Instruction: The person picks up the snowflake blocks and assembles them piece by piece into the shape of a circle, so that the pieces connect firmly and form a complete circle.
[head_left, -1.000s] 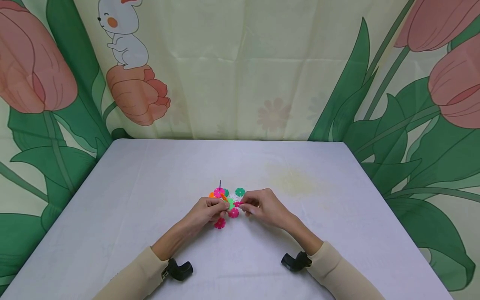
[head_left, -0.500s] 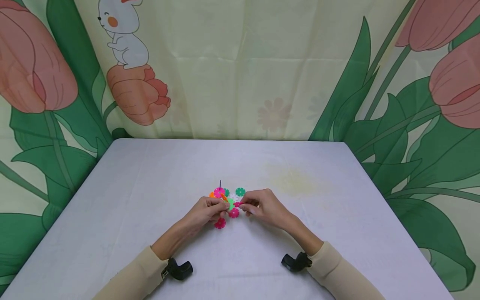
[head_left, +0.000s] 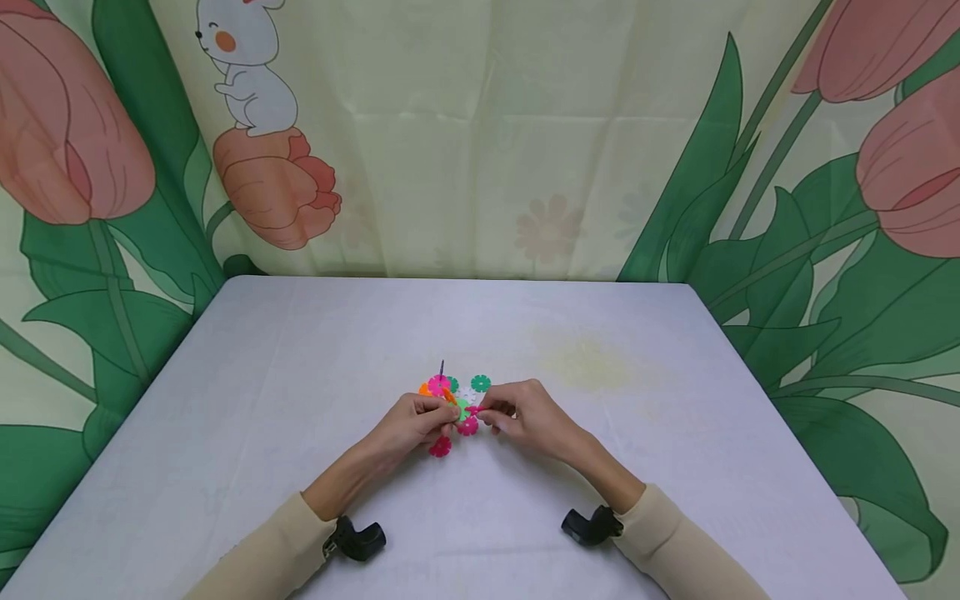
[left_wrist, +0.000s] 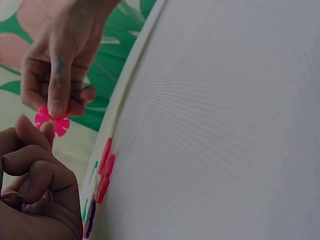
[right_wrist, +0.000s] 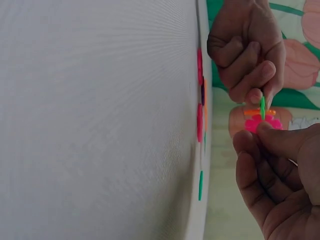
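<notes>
My left hand (head_left: 417, 423) pinches a cluster of joined snowflake discs, with a light green disc (head_left: 462, 409) nearest its fingertips. An orange disc (head_left: 450, 396) and a pink one (head_left: 438, 384) also show there, and a thin purple disc (head_left: 442, 370) stands edge-on above. Between the thumb and fingers of my right hand (head_left: 528, 417) is a bright pink disc (left_wrist: 52, 122), seen nearly edge-on in the head view. In the right wrist view, this pink disc (right_wrist: 263, 123) meets the green disc (right_wrist: 262, 108) edge to edge. Whether their slots interlock is hidden.
Loose discs lie on the white table (head_left: 645, 433) around the hands. A dark green disc (head_left: 481, 383) is behind, and two dark pink discs, one (head_left: 468, 426) between the hands and one (head_left: 440, 447) nearer, lie in front. A printed curtain (head_left: 480, 150) hangs behind.
The pink disc in my right hand has shifted very slightly left against the green one. The purple disc on the cluster has tilted a little. Both hands keep their grip.
</notes>
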